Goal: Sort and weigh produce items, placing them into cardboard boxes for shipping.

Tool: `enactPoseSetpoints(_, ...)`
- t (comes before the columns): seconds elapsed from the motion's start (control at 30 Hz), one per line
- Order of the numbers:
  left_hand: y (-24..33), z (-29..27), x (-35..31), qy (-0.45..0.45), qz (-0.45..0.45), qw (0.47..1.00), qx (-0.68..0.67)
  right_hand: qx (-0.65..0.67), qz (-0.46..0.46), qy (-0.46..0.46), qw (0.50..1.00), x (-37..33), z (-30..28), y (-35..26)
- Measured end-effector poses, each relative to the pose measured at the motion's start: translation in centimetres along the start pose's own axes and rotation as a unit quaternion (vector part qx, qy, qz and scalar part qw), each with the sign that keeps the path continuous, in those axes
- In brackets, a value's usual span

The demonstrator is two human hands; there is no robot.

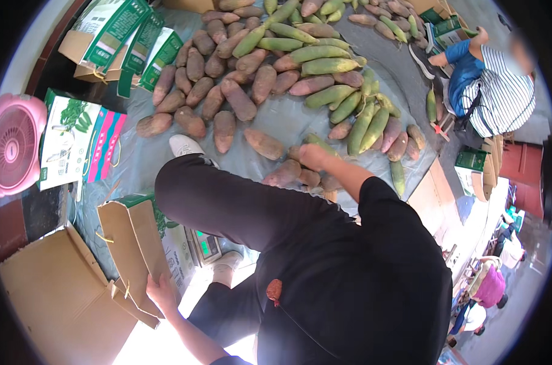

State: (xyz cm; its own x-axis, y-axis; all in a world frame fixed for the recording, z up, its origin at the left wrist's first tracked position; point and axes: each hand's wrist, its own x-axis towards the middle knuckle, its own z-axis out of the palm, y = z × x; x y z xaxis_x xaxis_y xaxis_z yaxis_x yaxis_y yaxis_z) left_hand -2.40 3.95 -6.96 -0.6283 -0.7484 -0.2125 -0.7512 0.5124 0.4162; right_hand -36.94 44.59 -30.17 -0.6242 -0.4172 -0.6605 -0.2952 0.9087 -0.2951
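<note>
My left hand [160, 294] grips the near edge of an open cardboard box [130, 234], its fingers against the printed side. The box stands upright beside a scale [206, 244] with a lit green display. My right hand [313, 157] reaches into the vegetables on the sheet, its fingers closed at a reddish-brown root vegetable [293, 152] that shows partly beyond them. Around it lie more reddish-brown roots [264, 143] and long green radishes [374, 129]. The inside of the box is mostly hidden.
Green-and-white cartons [108, 33] stand at the far left, above a pink fan [15, 145] and a printed carton [68, 140]. Flattened cardboard [63, 292] lies at the lower left. A person in a striped top [501, 91] crouches at the far right.
</note>
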Motion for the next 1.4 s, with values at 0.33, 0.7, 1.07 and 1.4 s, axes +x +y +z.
enactPoseSetpoints(0.33,0.7,1.0,0.3,-0.005,-0.021,0.999,-0.045,0.009,0.106,0.119,0.987,-0.6,0.3,8.6)
enactPoseSetpoints(0.7,1.2,2.4,0.8,-0.008,-0.024,1.0,-0.004,0.073,0.242,0.151,0.956,-2.7,2.5,11.0)
enactPoseSetpoints(1.07,-0.4,1.6,1.0,0.019,-0.078,0.994,0.069,0.023,0.22,0.057,0.973,-1.2,1.4,6.0)
enactPoseSetpoints(1.4,0.2,1.7,0.8,0.032,-0.073,0.995,0.052,0.007,0.177,0.102,0.979,0.2,-1.6,2.7)
